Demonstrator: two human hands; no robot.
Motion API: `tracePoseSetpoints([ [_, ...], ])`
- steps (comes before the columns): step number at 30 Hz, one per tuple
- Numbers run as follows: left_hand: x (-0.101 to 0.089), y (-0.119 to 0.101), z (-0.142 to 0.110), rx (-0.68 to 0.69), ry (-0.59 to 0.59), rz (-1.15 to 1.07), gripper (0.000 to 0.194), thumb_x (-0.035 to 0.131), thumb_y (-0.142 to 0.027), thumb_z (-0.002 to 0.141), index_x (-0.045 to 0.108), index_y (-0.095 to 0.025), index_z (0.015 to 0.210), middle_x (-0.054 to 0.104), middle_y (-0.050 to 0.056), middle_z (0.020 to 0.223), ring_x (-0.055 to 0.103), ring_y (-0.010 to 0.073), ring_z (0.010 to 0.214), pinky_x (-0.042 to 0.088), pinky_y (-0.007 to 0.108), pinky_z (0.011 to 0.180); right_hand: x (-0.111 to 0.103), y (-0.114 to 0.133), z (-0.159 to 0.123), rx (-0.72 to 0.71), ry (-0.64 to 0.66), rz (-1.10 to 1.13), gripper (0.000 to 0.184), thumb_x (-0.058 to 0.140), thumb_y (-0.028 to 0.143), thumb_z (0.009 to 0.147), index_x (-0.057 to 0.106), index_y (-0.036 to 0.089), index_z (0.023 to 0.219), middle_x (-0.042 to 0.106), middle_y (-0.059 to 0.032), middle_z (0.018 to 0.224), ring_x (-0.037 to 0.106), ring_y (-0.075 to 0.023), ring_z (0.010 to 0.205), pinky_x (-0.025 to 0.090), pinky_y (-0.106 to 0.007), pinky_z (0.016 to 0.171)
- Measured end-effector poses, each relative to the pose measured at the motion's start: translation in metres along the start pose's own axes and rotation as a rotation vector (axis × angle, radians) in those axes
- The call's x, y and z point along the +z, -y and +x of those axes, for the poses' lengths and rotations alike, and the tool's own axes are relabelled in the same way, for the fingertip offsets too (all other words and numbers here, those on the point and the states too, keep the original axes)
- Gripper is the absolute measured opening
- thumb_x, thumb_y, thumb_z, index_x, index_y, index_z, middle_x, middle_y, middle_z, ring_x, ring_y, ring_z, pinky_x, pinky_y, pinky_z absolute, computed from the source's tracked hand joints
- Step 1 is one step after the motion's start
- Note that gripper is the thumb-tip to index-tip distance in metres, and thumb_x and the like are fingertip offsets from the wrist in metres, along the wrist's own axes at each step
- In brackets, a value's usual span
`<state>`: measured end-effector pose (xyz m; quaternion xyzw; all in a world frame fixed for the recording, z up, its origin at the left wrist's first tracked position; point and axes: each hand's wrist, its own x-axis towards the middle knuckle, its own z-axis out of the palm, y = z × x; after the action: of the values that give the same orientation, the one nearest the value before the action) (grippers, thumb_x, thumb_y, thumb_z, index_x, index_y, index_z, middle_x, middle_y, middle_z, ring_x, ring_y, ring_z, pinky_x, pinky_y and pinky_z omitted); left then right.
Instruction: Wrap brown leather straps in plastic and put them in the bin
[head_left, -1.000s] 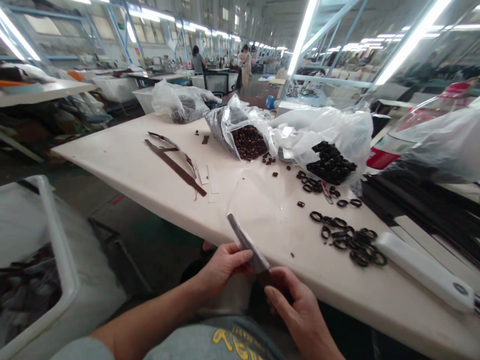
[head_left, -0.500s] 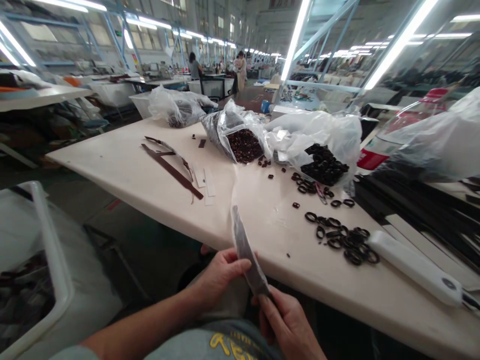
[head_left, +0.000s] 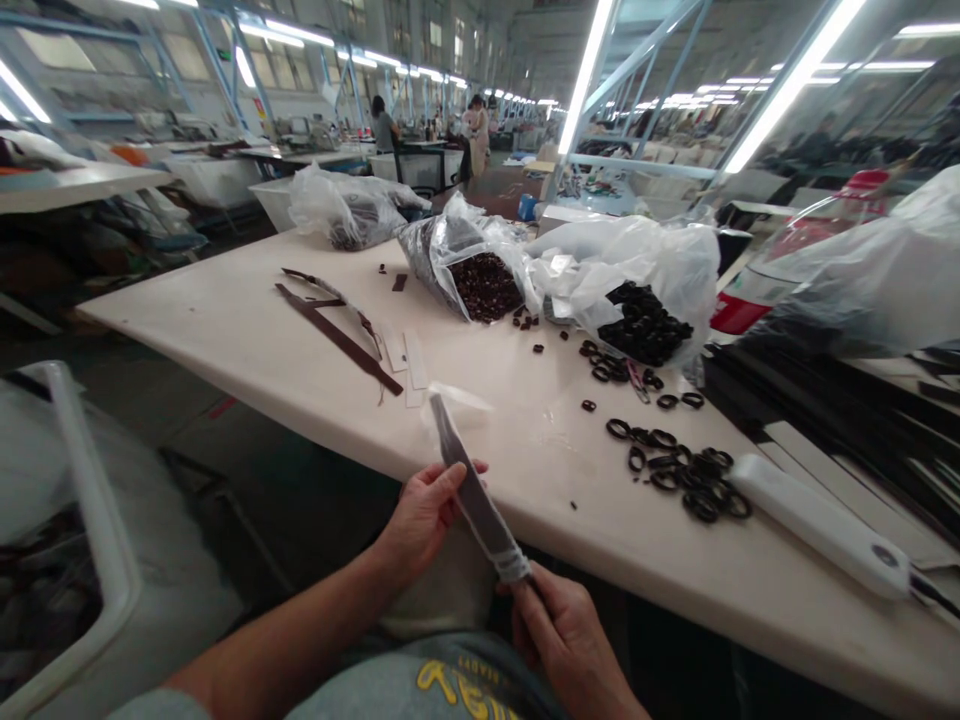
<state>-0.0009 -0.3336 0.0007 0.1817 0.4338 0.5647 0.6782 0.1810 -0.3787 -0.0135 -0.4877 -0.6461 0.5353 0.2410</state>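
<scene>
A long dark strip (head_left: 478,505) lies inside a clear plastic sleeve (head_left: 513,566), slanting from the table edge down toward my body. My left hand (head_left: 429,508) pinches the sleeved strip around its middle, thumb on top. At the lower end, where the plastic is bunched up, my right hand (head_left: 564,625) grips the dark strip. The loose far end of the sleeve reaches over the tabletop. Beyond it lie a brown strap (head_left: 341,340), a thin dark curved strap (head_left: 352,312) and white paper slips (head_left: 415,360).
Plastic bags of small brown pieces (head_left: 484,287) and black loops (head_left: 646,322) stand on the table (head_left: 225,330). Loose black rings (head_left: 701,485) lie at right beside a white handheld device (head_left: 821,525) and a bottle (head_left: 795,260). A white bin (head_left: 112,560) stands at left. People work far off.
Both hands have shifted slightly left and up with the strip. The sleeve now covers more of the strip and is bunched near my right hand; its far end has folded over to the right.
</scene>
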Motion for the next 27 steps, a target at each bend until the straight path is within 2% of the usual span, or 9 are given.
tracePoseSetpoints([
  [4, 0.0, 0.009, -0.01, -0.054, 0.1, 0.214, 0.031, 0.086, -0.039, 0.065, 0.081, -0.014, 0.081, 0.074, 0.006, 0.076, 0.063, 0.0169, 0.072, 0.05, 0.026, 0.073, 0.003, -0.003, 0.002, -0.038, -0.07, -0.029, 0.044, 0.039, 0.051, 0.1, 0.056, 0.019, 0.075, 0.055, 0.0005, 0.055, 0.051, -0.0131, 0.049, 0.038, -0.022, 0.049],
  [7, 0.0, 0.011, -0.014, -0.072, 0.192, 0.27, 0.028, 0.084, -0.037, 0.068, 0.081, -0.017, 0.087, 0.075, 0.005, 0.081, 0.064, 0.0169, 0.072, 0.051, 0.026, 0.072, 0.003, -0.001, 0.004, -0.086, -0.068, -0.039, 0.042, 0.038, 0.049, 0.1, 0.056, 0.019, 0.077, 0.055, 0.0003, 0.056, 0.051, -0.0134, 0.049, 0.038, -0.023, 0.05],
  [12, -0.005, -0.003, 0.003, 0.062, 0.004, 0.046, 0.042, 0.083, -0.047, 0.067, 0.079, -0.014, 0.093, 0.075, 0.008, 0.082, 0.065, 0.0161, 0.07, 0.051, 0.025, 0.067, 0.001, -0.001, 0.003, -0.091, -0.03, -0.082, 0.041, 0.038, 0.045, 0.101, 0.051, 0.02, 0.072, 0.055, 0.0009, 0.056, 0.051, -0.0127, 0.05, 0.038, -0.022, 0.051],
  [14, -0.006, 0.002, 0.001, 0.016, 0.024, 0.092, 0.037, 0.085, -0.044, 0.065, 0.08, -0.013, 0.086, 0.074, 0.007, 0.076, 0.064, 0.016, 0.068, 0.051, 0.025, 0.067, 0.002, -0.001, 0.003, -0.101, -0.047, -0.079, 0.04, 0.038, 0.044, 0.101, 0.052, 0.02, 0.072, 0.054, 0.0013, 0.055, 0.051, -0.0125, 0.049, 0.037, -0.022, 0.051],
  [16, -0.005, 0.01, -0.008, -0.037, 0.114, 0.188, 0.028, 0.085, -0.038, 0.066, 0.08, -0.015, 0.081, 0.074, 0.006, 0.076, 0.064, 0.0162, 0.07, 0.051, 0.026, 0.07, 0.003, -0.001, 0.004, -0.12, -0.064, -0.075, 0.039, 0.039, 0.044, 0.1, 0.054, 0.02, 0.074, 0.054, 0.0016, 0.055, 0.05, -0.0126, 0.048, 0.037, -0.022, 0.05],
  [19, -0.003, 0.011, -0.015, -0.05, 0.202, 0.239, 0.027, 0.084, -0.036, 0.067, 0.081, -0.017, 0.086, 0.075, 0.005, 0.08, 0.064, 0.0165, 0.071, 0.051, 0.027, 0.072, 0.003, -0.003, 0.004, -0.14, -0.071, -0.088, 0.037, 0.039, 0.042, 0.1, 0.055, 0.019, 0.076, 0.054, 0.0013, 0.056, 0.051, -0.0129, 0.049, 0.037, -0.023, 0.05],
  [22, -0.001, -0.006, -0.002, 0.066, 0.096, 0.062, 0.036, 0.085, -0.041, 0.066, 0.08, -0.018, 0.093, 0.076, 0.006, 0.09, 0.065, 0.0159, 0.073, 0.051, 0.025, 0.068, 0.002, -0.006, 0.001, -0.134, -0.054, -0.117, 0.036, 0.039, 0.04, 0.1, 0.052, 0.02, 0.073, 0.055, 0.0008, 0.057, 0.052, -0.0129, 0.05, 0.037, -0.023, 0.051],
  [24, -0.002, -0.013, 0.007, 0.118, 0.01, -0.021, 0.035, 0.086, -0.042, 0.064, 0.079, -0.017, 0.088, 0.076, 0.006, 0.089, 0.065, 0.0153, 0.075, 0.05, 0.024, 0.068, 0.002, -0.008, 0.0, -0.123, -0.048, -0.123, 0.036, 0.039, 0.038, 0.1, 0.05, 0.02, 0.071, 0.055, 0.0009, 0.056, 0.052, -0.0128, 0.05, 0.037, -0.023, 0.051],
  [27, -0.003, -0.004, 0.002, 0.03, 0.07, 0.095, 0.031, 0.087, -0.039, 0.063, 0.08, -0.015, 0.081, 0.075, 0.006, 0.077, 0.064, 0.015, 0.071, 0.049, 0.024, 0.068, 0.003, -0.008, 0.002, -0.126, -0.067, -0.116, 0.036, 0.038, 0.039, 0.1, 0.051, 0.02, 0.072, 0.055, 0.0011, 0.056, 0.052, -0.0127, 0.049, 0.036, -0.023, 0.051],
])
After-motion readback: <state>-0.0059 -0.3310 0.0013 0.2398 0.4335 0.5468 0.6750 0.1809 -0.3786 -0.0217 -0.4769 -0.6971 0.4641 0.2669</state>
